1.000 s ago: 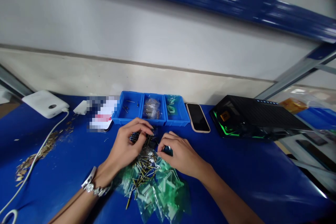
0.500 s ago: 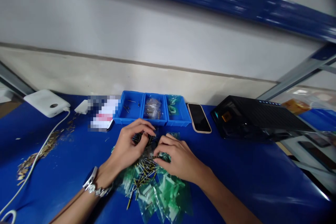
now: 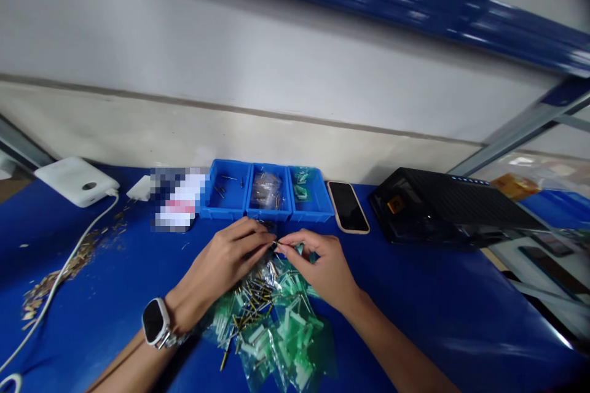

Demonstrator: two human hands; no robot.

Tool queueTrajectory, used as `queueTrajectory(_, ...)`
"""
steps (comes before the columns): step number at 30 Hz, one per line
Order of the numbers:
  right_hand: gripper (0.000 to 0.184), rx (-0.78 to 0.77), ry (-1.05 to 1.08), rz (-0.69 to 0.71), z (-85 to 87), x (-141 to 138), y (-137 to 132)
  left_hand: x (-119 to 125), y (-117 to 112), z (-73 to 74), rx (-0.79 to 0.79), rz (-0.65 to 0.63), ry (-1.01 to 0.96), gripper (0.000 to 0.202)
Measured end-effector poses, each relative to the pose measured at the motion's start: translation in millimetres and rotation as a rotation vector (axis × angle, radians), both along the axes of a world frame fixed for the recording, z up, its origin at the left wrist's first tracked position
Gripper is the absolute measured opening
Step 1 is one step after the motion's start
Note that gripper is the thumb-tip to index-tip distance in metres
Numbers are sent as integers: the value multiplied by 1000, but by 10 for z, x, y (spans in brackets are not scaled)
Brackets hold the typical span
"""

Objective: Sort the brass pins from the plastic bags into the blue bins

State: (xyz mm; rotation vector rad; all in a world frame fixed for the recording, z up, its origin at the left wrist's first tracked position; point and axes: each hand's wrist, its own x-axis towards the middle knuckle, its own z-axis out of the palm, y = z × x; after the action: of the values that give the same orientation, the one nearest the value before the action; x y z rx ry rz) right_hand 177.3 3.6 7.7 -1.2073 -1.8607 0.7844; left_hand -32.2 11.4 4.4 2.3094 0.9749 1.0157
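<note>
My left hand (image 3: 233,255), with a watch (image 3: 155,321) on its wrist, is closed, its fingertips pinched together. Facing it, my right hand (image 3: 325,261) pinches too, and the fingertips of both meet over the pile. Between them is a thin metal rod (image 3: 277,243), small and partly covered by the fingers. Beneath lie many loose gold-and-silver metal rods (image 3: 253,307). Clear green plastic bags (image 3: 299,334) with pale pieces in them spread out in front, and a clear bag (image 3: 268,271) lies under my fingers.
Three joined blue bins stand behind my hands: the left bin (image 3: 228,199) with a few rods, the middle bin (image 3: 271,215) with clear bags, the right bin (image 3: 316,206) with green bags. Also there are a phone (image 3: 348,207), a black device (image 3: 428,206), a white power bank (image 3: 76,181) and wood-coloured scraps (image 3: 59,282).
My hands have come together from slightly apart, fingertips now meeting at the thin rod. My right hand lifted off the green bags, and my left wrist turned so the watch face shows.
</note>
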Motion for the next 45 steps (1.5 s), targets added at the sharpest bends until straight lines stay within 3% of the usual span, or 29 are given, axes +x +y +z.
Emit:
queueTrajectory(3,16,42,97,80,15,-24,-55,17,3,-50,-121,7,-57,18)
queueTrajectory(7,26,78,172,186,17,-17,-92,89,-20,-97,-428,22,-284,24)
queueTrajectory(11,22,87,169,141,22,1,-86,155,-47,-50,-649,-65,-552,54)
queueTrajectory(15,15,101,148,147,31,14,-75,181,-35,-19,-731,-112,-660,42)
queueTrajectory(20,12,112,90,156,32,37,-62,170,-41,-34,-651,-4,-585,24)
queueTrajectory(24,11,107,45,147,36,46,-59,80,-17,42,-370,114,-333,41)
queueTrajectory(28,12,108,9,152,39,38,-60,-115,136,84,16,391,29,59)
queueTrajectory(31,12,104,-20,150,31,30,-49,-235,232,74,140,509,240,72)
queueTrajectory(34,11,124,-114,137,4,22,-21,-277,243,84,208,556,291,62)
queueTrajectory(36,15,146,-199,141,-26,14,-1,-277,217,105,226,545,270,44)
queueTrajectory(39,21,149,-292,152,-74,1,17,-260,165,127,159,337,240,25)
queueTrajectory(42,20,133,-315,147,-106,-8,19,-229,124,96,23,94,280,21)
queueTrajectory(45,17,114,-311,135,-114,-9,17,-209,121,3,-58,48,337,22)
